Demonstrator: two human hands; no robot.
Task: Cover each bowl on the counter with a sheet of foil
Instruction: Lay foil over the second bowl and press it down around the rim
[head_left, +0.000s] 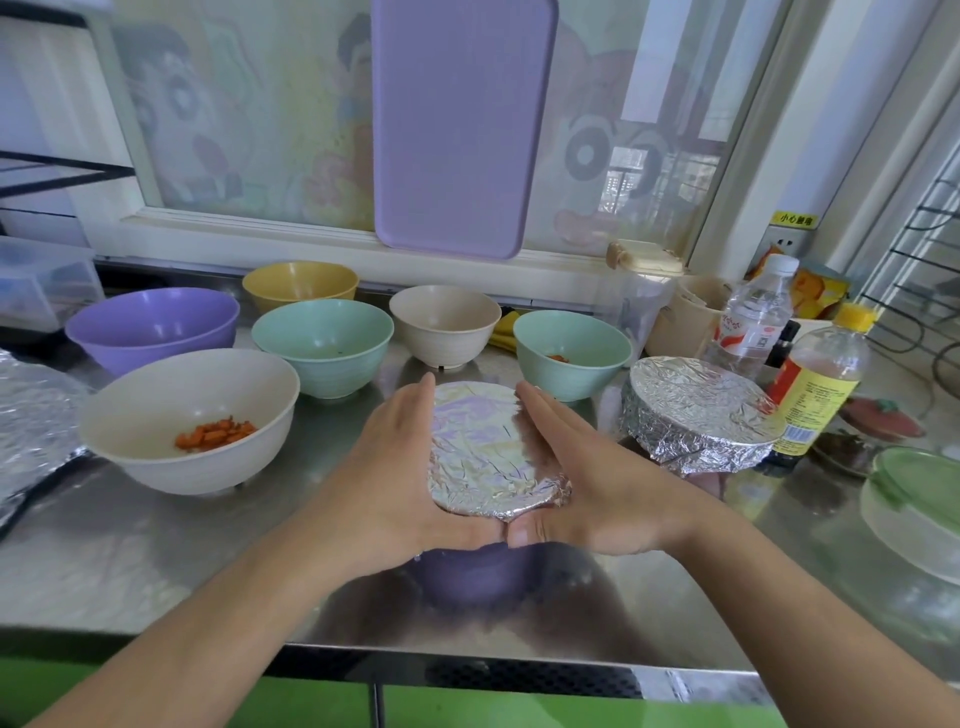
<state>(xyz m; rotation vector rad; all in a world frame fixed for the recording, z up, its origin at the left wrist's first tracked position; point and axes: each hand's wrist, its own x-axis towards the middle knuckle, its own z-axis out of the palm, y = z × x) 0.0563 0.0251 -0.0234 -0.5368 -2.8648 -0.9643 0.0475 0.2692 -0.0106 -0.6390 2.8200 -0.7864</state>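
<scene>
Nearest the front edge of the steel counter, a purple bowl stands with a sheet of foil stretched over its mouth. The left hand and right hand cup the rim from either side, fingers straight and pressed flat against the foil's folded skirt, thumbs meeting at the near edge; the likely reason is to crimp the foil tight all round the rim. How far the foil runs down the wall is hidden by the palms.

Just right of it sits a foil-covered bowl, already done, and beyond that an oil bottle and a water bottle crowd the right end, leaving little room there. To the left, a cream bowl holding carrot pieces stays uncovered, with loose foil at the left edge, handy for the next sheet. Along the back edge stand five more open bowls: purple, yellow, green, cream and green. Bare counter lies along the front left.
</scene>
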